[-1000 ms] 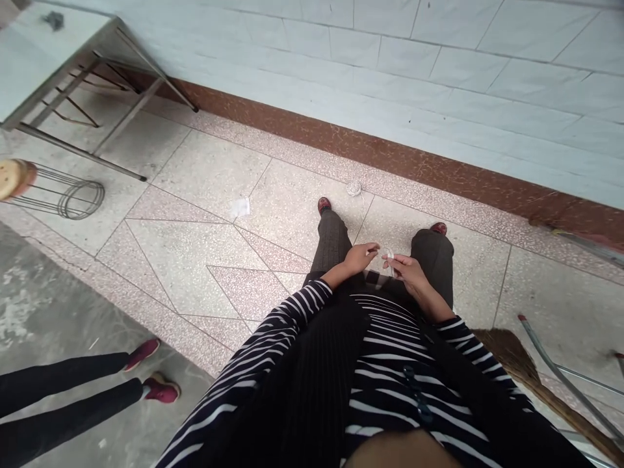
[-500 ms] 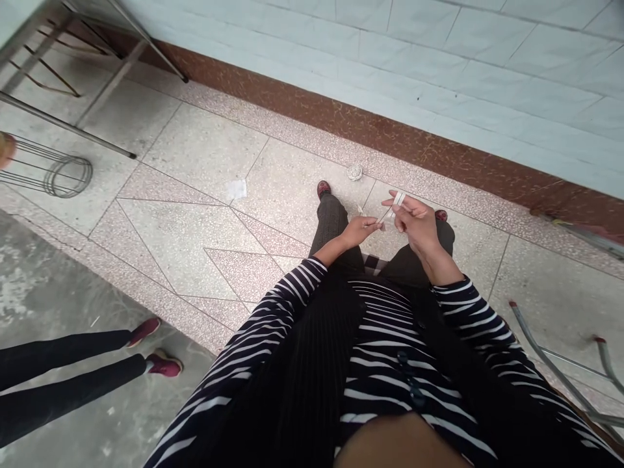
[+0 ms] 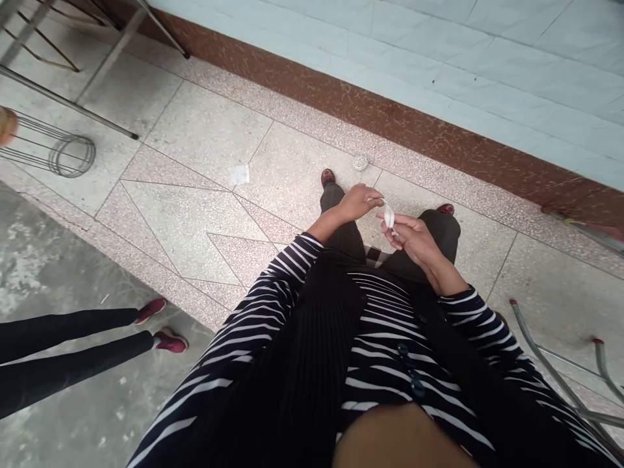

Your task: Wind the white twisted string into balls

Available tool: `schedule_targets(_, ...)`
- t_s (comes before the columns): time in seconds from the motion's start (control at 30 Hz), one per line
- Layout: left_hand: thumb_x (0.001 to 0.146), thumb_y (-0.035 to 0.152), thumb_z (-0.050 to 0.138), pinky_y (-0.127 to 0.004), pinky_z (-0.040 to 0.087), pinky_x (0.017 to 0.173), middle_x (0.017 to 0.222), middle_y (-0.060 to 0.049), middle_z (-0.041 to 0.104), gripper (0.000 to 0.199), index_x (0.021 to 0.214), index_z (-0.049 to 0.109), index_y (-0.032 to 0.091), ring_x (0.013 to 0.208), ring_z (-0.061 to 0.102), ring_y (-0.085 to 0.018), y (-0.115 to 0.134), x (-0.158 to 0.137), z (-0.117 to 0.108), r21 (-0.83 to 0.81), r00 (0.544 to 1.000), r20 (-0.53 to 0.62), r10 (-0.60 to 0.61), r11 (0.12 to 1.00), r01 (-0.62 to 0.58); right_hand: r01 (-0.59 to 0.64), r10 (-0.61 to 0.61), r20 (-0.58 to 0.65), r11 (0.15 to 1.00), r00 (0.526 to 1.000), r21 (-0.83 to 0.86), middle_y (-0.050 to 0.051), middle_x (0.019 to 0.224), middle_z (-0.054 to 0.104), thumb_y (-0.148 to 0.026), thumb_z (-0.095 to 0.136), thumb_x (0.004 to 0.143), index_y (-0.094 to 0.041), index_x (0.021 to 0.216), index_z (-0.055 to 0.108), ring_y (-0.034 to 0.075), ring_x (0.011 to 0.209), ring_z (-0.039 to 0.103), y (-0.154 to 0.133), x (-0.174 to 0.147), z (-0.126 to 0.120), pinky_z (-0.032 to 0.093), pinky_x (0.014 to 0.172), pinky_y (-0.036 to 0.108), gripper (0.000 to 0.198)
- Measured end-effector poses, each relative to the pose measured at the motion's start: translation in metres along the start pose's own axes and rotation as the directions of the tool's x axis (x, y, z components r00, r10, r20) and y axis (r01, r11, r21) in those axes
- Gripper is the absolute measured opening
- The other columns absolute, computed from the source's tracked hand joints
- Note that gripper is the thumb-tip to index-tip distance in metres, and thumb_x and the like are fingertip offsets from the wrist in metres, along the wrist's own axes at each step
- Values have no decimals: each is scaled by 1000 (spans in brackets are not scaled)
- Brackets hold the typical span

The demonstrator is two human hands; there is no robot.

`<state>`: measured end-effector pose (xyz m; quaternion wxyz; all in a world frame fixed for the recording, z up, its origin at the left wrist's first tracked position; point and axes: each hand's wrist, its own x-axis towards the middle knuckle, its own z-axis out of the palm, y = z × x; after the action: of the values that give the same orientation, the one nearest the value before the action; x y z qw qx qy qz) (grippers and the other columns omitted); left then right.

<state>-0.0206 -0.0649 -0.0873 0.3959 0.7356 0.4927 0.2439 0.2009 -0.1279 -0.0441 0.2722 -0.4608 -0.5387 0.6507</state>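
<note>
My left hand (image 3: 359, 202) pinches a white string between thumb and fingertips, just above and left of my other hand. Loops of the white string (image 3: 389, 216) lie around the outstretched fingers of my right hand (image 3: 414, 240), whose thumb and remaining fingers curl in below. A short piece of string runs between the two hands. On the floor beyond my feet rests a ball of white string (image 3: 361, 162). Whether the string in my hands joins that ball, I cannot tell.
A metal-legged table (image 3: 68, 101) and a wire frame (image 3: 73, 156) stand at left. White paper (image 3: 239, 175) lies on the floor. Another person's legs (image 3: 73, 338) show at lower left. Metal tube legs (image 3: 541, 351) are at right, and a tiled wall (image 3: 439, 84) runs along the top.
My left hand has risen from below the string loops to above them. My right hand has turned and dropped slightly, its fingers still inside the loops.
</note>
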Motion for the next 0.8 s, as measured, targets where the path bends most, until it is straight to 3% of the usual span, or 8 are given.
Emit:
schedule_targets(0.07, 104, 32, 63, -32, 49, 98, 85, -2, 78, 29, 89, 81, 15, 86, 68, -17, -2, -4, 13, -43, 998, 46, -41, 998, 43, -10, 16, -31, 982, 999, 188, 7, 103, 71, -47, 75, 89, -21, 121, 85, 10, 66, 51, -15, 2, -5, 31, 51, 22, 43)
schedule_targets(0.13, 105, 33, 62, -29, 49, 90, 85, -1, 78, 29, 95, 82, 15, 87, 69, -17, -2, -12, 26, -86, 995, 76, -69, 993, 76, 41, -22, -87, 973, 996, 225, 7, 109, 72, -51, 79, 89, -23, 124, 84, 9, 65, 50, -23, 11, -15, 28, 50, 22, 45)
schedule_targets(0.2, 106, 34, 62, -30, 51, 95, 94, -2, 81, 28, 100, 82, 16, 92, 73, -18, 2, -19, 35, -103, 994, 102, -49, 993, 60, 114, -99, -161, 990, 982, 83, 7, 112, 74, -58, 77, 91, -24, 127, 82, 9, 62, 48, -20, 24, -26, 29, 50, 24, 50)
schedule_targets(0.3, 108, 33, 61, -40, 46, 120, 108, -3, 85, 26, 103, 82, 19, 106, 77, -20, 12, -24, 38, 0, 994, 105, 24, 1000, -24, 97, -151, -223, 967, 963, -237, 7, 100, 76, -65, 66, 94, -20, 127, 80, 11, 55, 49, 1, 35, -32, 38, 55, 27, 57)
schedule_targets(0.43, 109, 26, 59, -54, 31, 136, 106, -7, 84, 25, 101, 82, 20, 113, 76, -23, 22, -25, 31, 248, 992, 90, 86, 963, -106, -53, 24, -78, 914, 997, -402, 2, 59, 63, -64, 61, 96, -17, 111, 80, 16, 53, 53, 32, 23, -25, 40, 59, 27, 53)
schedule_targets(0.57, 109, 22, 54, -55, 22, 141, 99, -6, 81, 31, 94, 81, 21, 116, 71, -23, 22, -26, 31, 303, 980, 121, 159, 934, -189, -113, 158, 105, 932, 982, -344, 0, 52, 56, -71, 62, 93, -16, 104, 80, 15, 45, 52, 37, -6, -20, 39, 52, 26, 59)
schedule_targets(0.7, 110, 24, 56, -48, 28, 137, 114, -8, 83, 27, 106, 83, 22, 118, 72, -22, 17, -25, 47, 149, 986, 112, 121, 979, -137, -149, 164, 200, 985, 966, -86, 9, 98, 76, -68, 74, 89, -17, 123, 81, 10, 52, 54, 20, -30, -27, 39, 51, 26, 61)
schedule_targets(0.8, 111, 25, 58, -45, 38, 127, 126, -11, 83, 26, 116, 83, 20, 122, 73, -24, 13, -24, 63, 57, 997, 77, 0, 998, -4, -90, 57, 177, 979, 982, 185, 13, 150, 67, -58, 83, 88, -29, 153, 71, 9, 62, 58, 10, -34, -33, 42, 51, 27, 72)
